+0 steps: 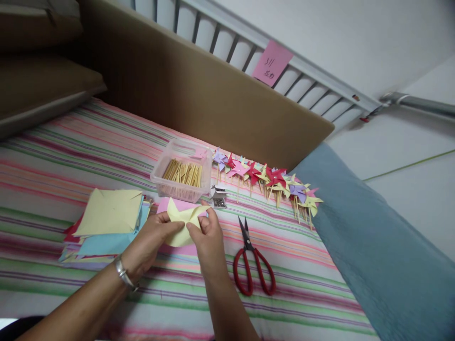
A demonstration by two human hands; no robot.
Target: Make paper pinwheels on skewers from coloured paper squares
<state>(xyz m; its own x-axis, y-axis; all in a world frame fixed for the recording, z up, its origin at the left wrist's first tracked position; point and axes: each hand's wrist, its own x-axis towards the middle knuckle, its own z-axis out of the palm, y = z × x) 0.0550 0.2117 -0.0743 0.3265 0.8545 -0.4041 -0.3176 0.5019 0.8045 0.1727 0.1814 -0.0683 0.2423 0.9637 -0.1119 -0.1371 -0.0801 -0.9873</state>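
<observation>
Between my two hands is a pale yellow paper pinwheel, its corners folded in toward the middle. My left hand grips its left side, thumb pressed near the centre. From the right, my right hand pinches it, its thumb also near the centre. Beneath lies a pink paper sheet on the striped cloth. Red-handled scissors rest to the right, blades pointing away, slightly apart. Just beyond my hands sits a small box of metal pins, too small to make out clearly.
A clear plastic tub holds many wooden sticks. Left of my hands is a stack of coloured paper. Finished pinwheels on sticks lie in a row at the back right, before a brown board.
</observation>
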